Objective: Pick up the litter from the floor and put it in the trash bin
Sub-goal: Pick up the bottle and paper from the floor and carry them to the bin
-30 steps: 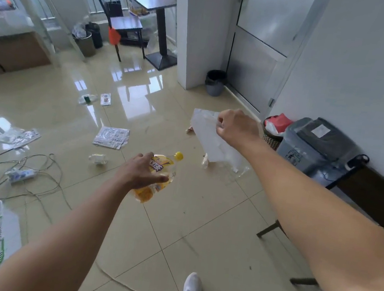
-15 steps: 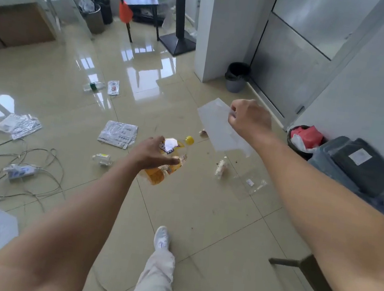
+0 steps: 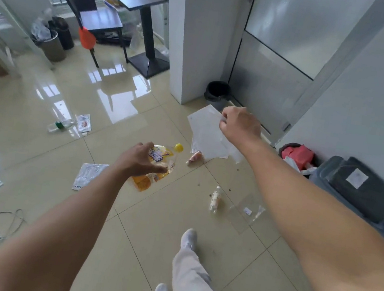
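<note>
glossy beige floor (image 3: 126,222) lies strewn with litter beneath you, your left hand (image 3: 139,160) with its grip curled round a yellow drink pouch (image 3: 142,182), your right hand (image 3: 238,127) pinching a clear plastic bag (image 3: 207,135), both aloft, apart from the black trash bin (image 3: 216,94) beside the pillar (image 3: 195,47).

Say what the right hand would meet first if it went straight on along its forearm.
The right hand would probably reach the small dark bin beside the pillar first; depth is unclear.

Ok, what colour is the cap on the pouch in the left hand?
Yellow cap, clearest in the head view.
</note>
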Action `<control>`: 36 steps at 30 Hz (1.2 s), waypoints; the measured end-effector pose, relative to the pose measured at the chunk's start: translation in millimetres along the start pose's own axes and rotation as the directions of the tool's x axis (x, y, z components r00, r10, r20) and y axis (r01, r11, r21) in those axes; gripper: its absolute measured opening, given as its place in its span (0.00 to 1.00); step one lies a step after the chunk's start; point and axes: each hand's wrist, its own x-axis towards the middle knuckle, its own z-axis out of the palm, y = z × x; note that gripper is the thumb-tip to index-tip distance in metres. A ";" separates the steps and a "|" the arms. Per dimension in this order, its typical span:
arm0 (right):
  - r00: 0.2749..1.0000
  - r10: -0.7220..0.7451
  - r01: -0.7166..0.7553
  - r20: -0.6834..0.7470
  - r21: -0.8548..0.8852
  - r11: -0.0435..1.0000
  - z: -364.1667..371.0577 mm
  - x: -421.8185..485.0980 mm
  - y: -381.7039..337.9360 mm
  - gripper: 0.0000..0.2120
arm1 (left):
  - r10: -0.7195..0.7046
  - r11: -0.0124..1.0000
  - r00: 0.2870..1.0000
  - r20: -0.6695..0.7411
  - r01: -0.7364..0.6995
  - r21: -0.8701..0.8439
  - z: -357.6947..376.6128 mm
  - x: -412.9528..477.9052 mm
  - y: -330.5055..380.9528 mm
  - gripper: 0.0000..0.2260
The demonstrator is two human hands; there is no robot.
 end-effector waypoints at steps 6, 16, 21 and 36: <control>1.000 0.028 -0.027 -0.013 0.015 1.000 33.6 107.0 24.2 0.07 | 0.018 0.997 1.000 0.025 -0.020 0.075 -41.3 121.5 13.0 0.39; 0.996 0.095 -0.095 0.005 -0.007 0.995 72.3 269.4 -2.3 0.06 | 0.046 0.995 0.997 -0.062 -0.040 0.093 -103.7 279.0 -3.7 0.43; 0.981 0.189 -0.188 0.041 -0.014 0.982 99.1 358.6 -40.1 0.07 | 0.111 0.993 0.984 -0.137 -0.104 0.056 -156.2 375.0 -42.3 0.46; 0.869 0.487 -0.488 0.090 -0.016 0.873 142.5 555.5 -24.0 0.07 | 0.283 0.942 0.959 0.027 -0.283 0.183 -260.6 635.4 -15.5 0.44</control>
